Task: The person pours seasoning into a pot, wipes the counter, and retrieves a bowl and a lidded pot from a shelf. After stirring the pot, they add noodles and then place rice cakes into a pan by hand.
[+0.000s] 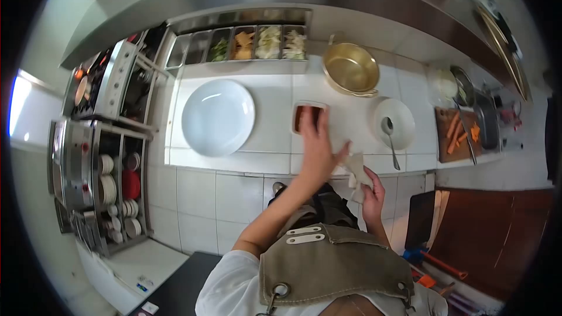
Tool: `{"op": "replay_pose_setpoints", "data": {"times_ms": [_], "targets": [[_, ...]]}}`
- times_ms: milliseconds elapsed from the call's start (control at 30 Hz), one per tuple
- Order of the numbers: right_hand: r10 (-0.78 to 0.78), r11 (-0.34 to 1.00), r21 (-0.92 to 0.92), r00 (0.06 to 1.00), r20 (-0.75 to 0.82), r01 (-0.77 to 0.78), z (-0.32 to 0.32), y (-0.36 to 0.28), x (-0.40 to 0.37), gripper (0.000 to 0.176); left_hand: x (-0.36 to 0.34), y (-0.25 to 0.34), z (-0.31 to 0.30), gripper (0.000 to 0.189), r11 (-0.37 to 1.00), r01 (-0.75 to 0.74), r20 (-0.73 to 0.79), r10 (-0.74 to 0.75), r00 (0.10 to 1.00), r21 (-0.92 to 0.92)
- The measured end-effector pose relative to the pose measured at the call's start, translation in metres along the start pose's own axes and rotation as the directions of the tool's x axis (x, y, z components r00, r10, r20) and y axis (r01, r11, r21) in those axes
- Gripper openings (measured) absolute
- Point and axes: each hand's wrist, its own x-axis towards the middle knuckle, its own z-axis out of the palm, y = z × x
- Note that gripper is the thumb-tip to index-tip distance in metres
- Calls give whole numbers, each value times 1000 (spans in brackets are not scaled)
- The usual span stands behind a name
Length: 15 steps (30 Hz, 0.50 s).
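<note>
My left hand reaches over the small white square dish of reddish-brown sauce. Its fingers are stretched out across the dish, covering part of it, and the thumb points away to the right. Near the counter's front edge, my right hand is closed around a crumpled beige cloth. To the right of the dish lies a white plate with a metal spoon resting on it. A large pale plate sits to the left.
Behind the dish stands a gold-coloured pot. Metal bins of cut vegetables line the counter's back. On the right, a wooden board carries carrots and a knife beside the sink. A stove occupies the left.
</note>
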Motion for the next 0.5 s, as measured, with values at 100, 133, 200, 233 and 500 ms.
{"op": "replay_pose_setpoints", "data": {"times_ms": [100,133,200,233,500], "targets": [[320,849,382,931,178,-365,20,-1,6,50,-33,34,-29,78,960,-43,132,83,988,-277],[369,704,515,872,322,-488,27,-3,7,51,-46,34,-34,74,937,-20,189,92,978,-348],[465,522,539,751,469,-661,44,-4,9,52,-68,25,-41,71,954,-14,242,90,966,-300],[470,521,517,734,490,-679,50,-1,9,52,-80,20,-45,68,963,-20,316,108,943,-269],[441,563,487,741,507,-668,100,9,10,51,-134,-11,-109,59,878,368,444,-210,871,-305]]}}
